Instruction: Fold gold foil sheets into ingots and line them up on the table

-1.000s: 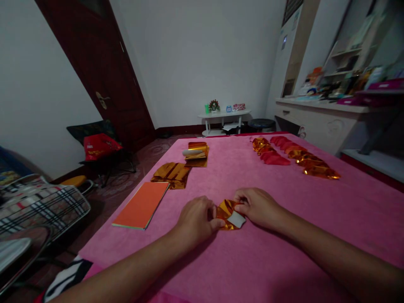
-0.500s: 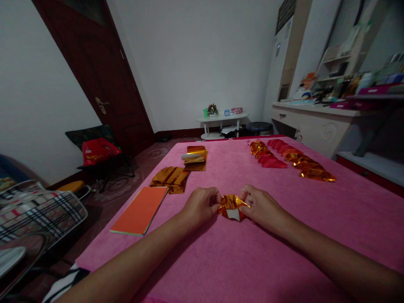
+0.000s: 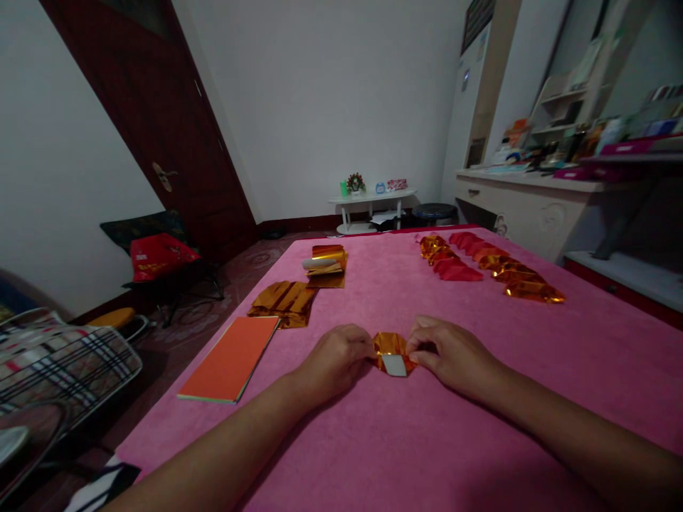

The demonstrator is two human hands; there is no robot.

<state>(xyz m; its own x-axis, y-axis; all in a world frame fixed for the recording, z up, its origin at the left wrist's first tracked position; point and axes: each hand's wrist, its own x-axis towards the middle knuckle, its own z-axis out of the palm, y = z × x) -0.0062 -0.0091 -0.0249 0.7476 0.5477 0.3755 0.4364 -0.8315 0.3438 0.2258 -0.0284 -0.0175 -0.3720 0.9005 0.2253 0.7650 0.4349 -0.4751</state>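
Note:
A small piece of folded gold foil paper (image 3: 391, 343), with a pale patch showing at its front, lies between my two hands on the pink cloth (image 3: 352, 441). My left hand (image 3: 344, 355) pinches its left edge between thumb and fingers. At the opposite edge, my right hand (image 3: 440, 345) does the same, its fingers curled. To the left are a stack of orange paper (image 3: 229, 359), a pile of gold foil sheets (image 3: 284, 302) and another stack of gold foil (image 3: 327, 274) with a curled top.
Folded red pieces (image 3: 456, 270) and folded gold pieces (image 3: 533, 290) lie in rows at the far right of the table. Beyond stand a white low table (image 3: 372, 198) and a black stool (image 3: 435, 211). A chair with a red bag (image 3: 160, 256) is at the left.
Both hands have turned slightly at the foil's ends. The foil's raised right corner now lies lower and its outline is rounder. The whole view has shifted a little.

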